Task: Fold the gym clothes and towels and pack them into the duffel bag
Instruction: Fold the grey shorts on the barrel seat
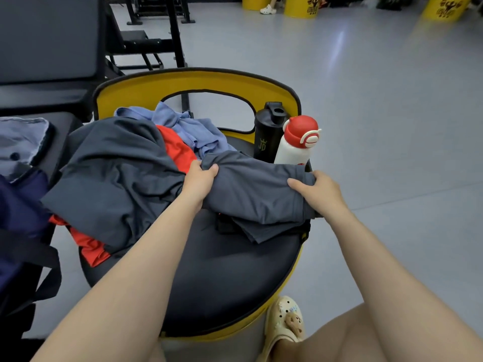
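far to the left of the yellow chair [167, 82] sits a dark blue bag [18, 205], which i think is the duffel bag. it is touching the left side of the chair seat. nothing i can see is packed in it yet.

on the left half of the chair seat lies a big dark grey shirt [112, 173], all crumpled. under it peeks a red piece of clothing [177, 150], and behind that, near the chair back, a light blue one [188, 129].

my left hand [200, 176] is in the middle of the chair seat. it is clenched on one end of a dark grey piece of clothing [251, 189]. my right hand [317, 190] grips the other end, at the right edge of the seat. the cloth is stretched between them.

behind my right hand, by the chair back, stand a black bottle [269, 129] and a white bottle with a red cap [298, 142].

i think i am on the folding step, with the first piece. next i should bring both ends together neatly, press it flat, then carry it left to the bag.
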Tool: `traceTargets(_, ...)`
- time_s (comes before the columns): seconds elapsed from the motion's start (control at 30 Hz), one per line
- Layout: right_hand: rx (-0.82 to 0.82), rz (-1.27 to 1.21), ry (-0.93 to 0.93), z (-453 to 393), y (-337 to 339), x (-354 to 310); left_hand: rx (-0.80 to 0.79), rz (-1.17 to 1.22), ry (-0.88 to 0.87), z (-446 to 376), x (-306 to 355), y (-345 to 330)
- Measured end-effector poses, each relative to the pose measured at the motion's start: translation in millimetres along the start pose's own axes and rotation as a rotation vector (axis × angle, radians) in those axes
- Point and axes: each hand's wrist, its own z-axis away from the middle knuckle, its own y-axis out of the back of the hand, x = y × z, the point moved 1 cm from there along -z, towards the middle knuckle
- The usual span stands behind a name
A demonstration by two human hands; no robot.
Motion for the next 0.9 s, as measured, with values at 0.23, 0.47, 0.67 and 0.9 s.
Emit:
traceTargets(0.23, -0.075, -0.142, 0.028, 19.5, -14.9, -6.5, -0.004, 0.089, 0.075, 21.3, -5.0, 44.7)
traceTargets(0.47, -0.227, -0.169, 0.019, 40.7, -53.2, -18.6, 0.014, 0.156, 0.174, 52.4, -20.1, 100.4)
traceTargets(0.67, -0.336, -0.179, 0.007, 57.2, -83.4, -32.9, 0.042, 0.346, 0.223, 67.7, -13.5, 121.7)
traceTargets(0.9, -0.189, 0.001, 0.218, 73.9, -99.9, -48.6, 0.108, 0.485, 0.234, 66.2, 2.3, 130.7)
